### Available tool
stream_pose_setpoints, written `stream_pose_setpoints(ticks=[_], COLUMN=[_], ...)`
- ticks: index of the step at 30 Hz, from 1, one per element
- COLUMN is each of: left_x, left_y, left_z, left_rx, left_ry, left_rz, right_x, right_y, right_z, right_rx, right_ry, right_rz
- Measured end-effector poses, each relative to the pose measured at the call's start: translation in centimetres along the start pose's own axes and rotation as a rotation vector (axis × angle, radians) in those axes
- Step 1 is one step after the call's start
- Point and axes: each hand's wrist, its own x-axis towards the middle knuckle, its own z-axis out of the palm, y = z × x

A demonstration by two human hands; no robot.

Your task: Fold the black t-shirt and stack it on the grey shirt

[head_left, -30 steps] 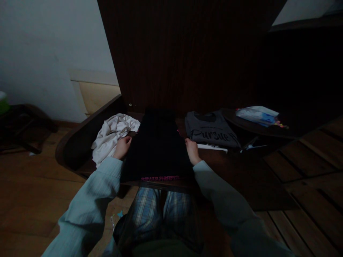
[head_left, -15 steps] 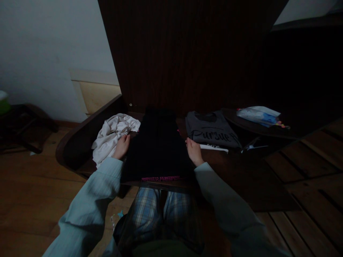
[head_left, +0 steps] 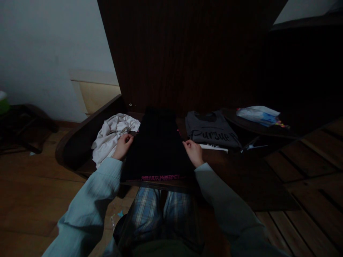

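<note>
A black garment [head_left: 158,146] with pink lettering along its near edge lies flat on a dark wooden surface [head_left: 241,178] in front of me. My left hand [head_left: 122,146] pinches the garment's left edge, fingers closed. My right hand [head_left: 193,151] grips its right edge, fingers curled. Both sleeves are pale blue.
A crumpled white cloth [head_left: 112,135] lies left of the black garment. A folded grey shirt [head_left: 211,130] with dark lettering lies to the right, with a plastic packet [head_left: 258,115] beyond it. A dark wooden panel [head_left: 182,53] rises behind. My knees in plaid trousers [head_left: 160,210] are below.
Both hands have shifted slightly inward onto the garment's side edges, and the fingers have curled over the fabric. The garment has stayed flat in place.
</note>
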Motion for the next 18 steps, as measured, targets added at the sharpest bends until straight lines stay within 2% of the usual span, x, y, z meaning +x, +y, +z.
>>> stream_pose_setpoints(ticks=[4,6,9,12,14,16,18], left_x=[-0.1,-0.2,-0.4,-0.7,-0.7,-0.7,-0.6], left_y=[-0.3,-0.3,0.1,1.0,1.4,1.3,0.9], left_z=[0.1,0.1,-0.1,-0.4,-0.5,-0.4,-0.2], left_rx=[0.061,0.078,0.122,0.146,0.158,0.193,0.239], left_ry=[-0.046,-0.017,0.03,-0.068,-0.198,-0.318,-0.392], left_rz=[-0.053,-0.034,0.109,0.296,0.373,0.403,0.405], right_x=[-0.1,-0.1,-0.2,-0.1,-0.1,0.0,0.0], right_y=[-0.1,-0.1,-0.1,-0.2,-0.2,-0.2,-0.1], right_z=[0.0,0.0,-0.1,-0.3,-0.4,-0.3,0.0], right_rx=[-0.091,-0.085,0.032,0.222,0.299,0.29,0.213], right_ry=[-0.016,0.013,0.078,0.116,0.058,-0.077,-0.223], right_rz=[0.041,0.032,-0.043,-0.189,-0.357,-0.523,-0.596])
